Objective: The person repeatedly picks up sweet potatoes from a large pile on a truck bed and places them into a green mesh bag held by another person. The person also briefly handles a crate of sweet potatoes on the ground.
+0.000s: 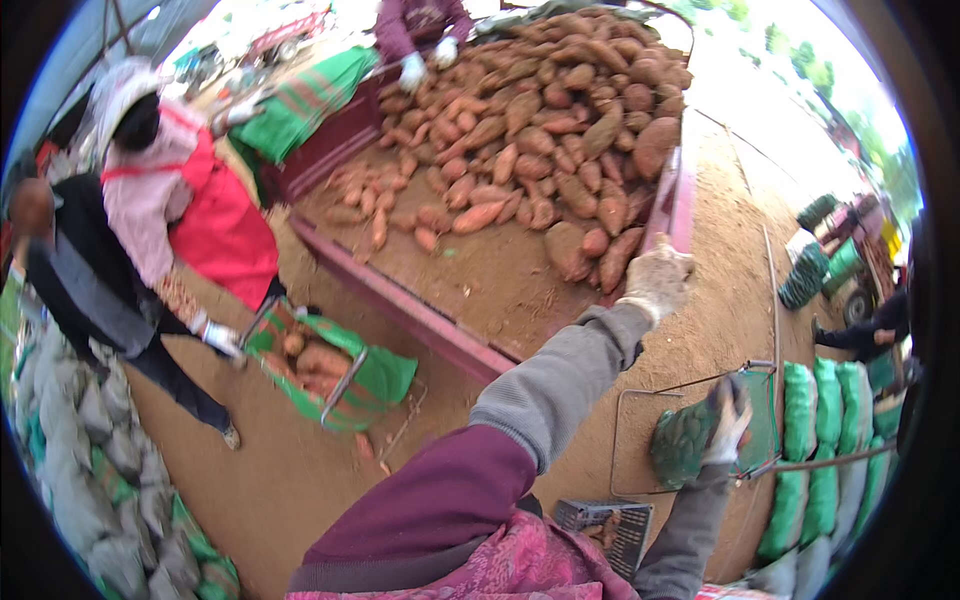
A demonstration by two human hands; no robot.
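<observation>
Head view, looking down over our own forearms. Our left hand (657, 278), in a soiled work glove, reaches out on a grey sleeve to the near corner of the red cart bed (400, 300); it is closed on the rim there, beside the nearest sweet potatoes (560, 110), though we cannot tell whether it also grips a tuber. Our right hand (728, 420), also gloved, is clamped on the edge of a green mesh sack (685, 440), holding it against the wire frame stand (640, 440) that sits on the dirt ground (290, 480) just right of the cart. The sweet potatoes lie heaped across the far half of the cart bed, thinning toward the bare soil-covered near half. A dark plastic crate (610, 525) sits on the ground below our right arm. To the left, a person in a red apron (215, 225) bends over a second wire frame carrying an open green sack (330, 365) with tubers inside. Another person's gloved hands (425, 62) rest at the far end of the heap. Filled green sacks (825, 450) stand in a row at right; grey and green ones (110, 470) pile at left
</observation>
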